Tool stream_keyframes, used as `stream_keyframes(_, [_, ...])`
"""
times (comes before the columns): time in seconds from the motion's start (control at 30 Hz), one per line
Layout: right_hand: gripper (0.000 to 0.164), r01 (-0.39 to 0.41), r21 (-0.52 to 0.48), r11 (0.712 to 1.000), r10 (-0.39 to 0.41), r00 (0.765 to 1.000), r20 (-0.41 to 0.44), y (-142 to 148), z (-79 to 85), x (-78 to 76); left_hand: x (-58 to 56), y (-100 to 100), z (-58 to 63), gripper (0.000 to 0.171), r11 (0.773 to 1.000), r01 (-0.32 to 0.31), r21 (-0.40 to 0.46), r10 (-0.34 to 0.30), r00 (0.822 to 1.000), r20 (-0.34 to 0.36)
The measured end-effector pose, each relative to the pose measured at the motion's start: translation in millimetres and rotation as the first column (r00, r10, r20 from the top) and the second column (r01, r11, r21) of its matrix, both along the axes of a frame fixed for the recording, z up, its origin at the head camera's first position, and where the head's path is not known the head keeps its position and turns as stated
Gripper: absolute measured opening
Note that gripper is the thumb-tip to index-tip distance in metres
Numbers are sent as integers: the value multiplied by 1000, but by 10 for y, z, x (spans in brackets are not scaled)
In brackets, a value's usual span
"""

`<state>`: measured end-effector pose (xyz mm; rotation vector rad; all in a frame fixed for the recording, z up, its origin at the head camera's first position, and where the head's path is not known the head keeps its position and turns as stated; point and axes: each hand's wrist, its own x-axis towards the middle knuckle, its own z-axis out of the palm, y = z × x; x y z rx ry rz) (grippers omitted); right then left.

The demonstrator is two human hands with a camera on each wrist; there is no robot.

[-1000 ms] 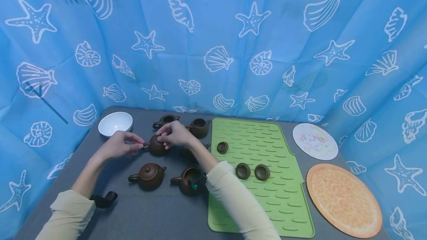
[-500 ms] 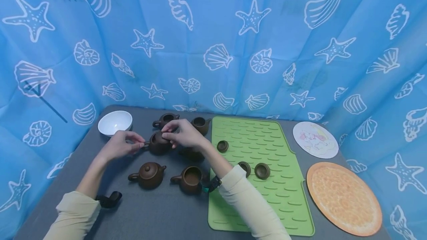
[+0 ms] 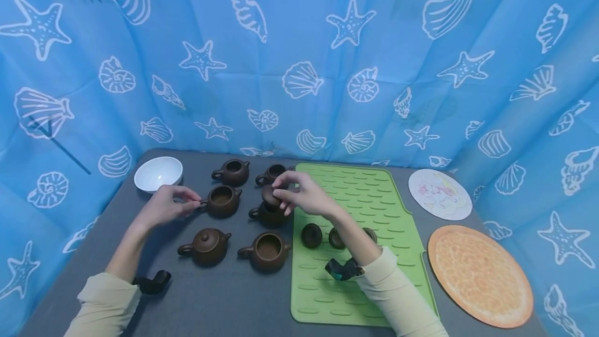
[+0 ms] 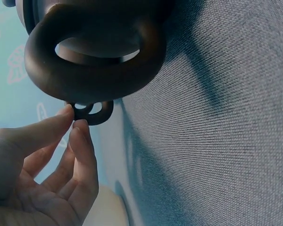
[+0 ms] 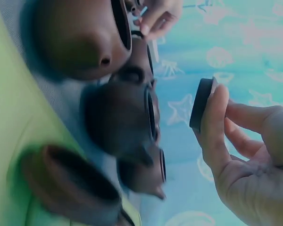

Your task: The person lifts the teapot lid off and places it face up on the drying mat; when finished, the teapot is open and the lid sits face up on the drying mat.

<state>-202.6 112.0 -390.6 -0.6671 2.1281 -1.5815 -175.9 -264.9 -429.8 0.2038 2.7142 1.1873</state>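
A brown clay teapot [image 3: 222,202] without its lid stands in the middle row. My left hand [image 3: 168,204] pinches its handle between thumb and fingertips; in the left wrist view this handle [image 4: 102,115] appears beyond a larger, nearer one. My right hand [image 3: 304,194] holds a round teapot lid [image 3: 269,196] between thumb and fingers. In the head view the lid overlaps another lidless teapot [image 3: 269,216]. The right wrist view shows the lid edge-on [image 5: 201,104], raised in the air.
A lidded teapot [image 3: 206,247] and an uncovered one [image 3: 268,251] stand in front, two more teapots [image 3: 234,172] behind. Lids [image 3: 311,235] lie on the green mat [image 3: 318,295]. A white bowl [image 3: 158,173] stands left; two round boards [image 3: 482,277] lie right.
My right hand has lifted the lid off the middle-row teapot and carried it to the right, uncovering the opening. My left hand has stayed at the handle.
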Motion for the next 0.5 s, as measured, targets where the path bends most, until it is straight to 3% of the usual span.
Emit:
stream_keyframes(0.23, [51,14,-11,1000,-14,1000,22,478,59,88,13,14,-10,19,1000,-20,-2,20,1000,-4])
stream_keyframes(0.5, [46,55,-37,998,-53,997,62,835,36,145,34,13,-12,20,999,-34,-4,34,999,6])
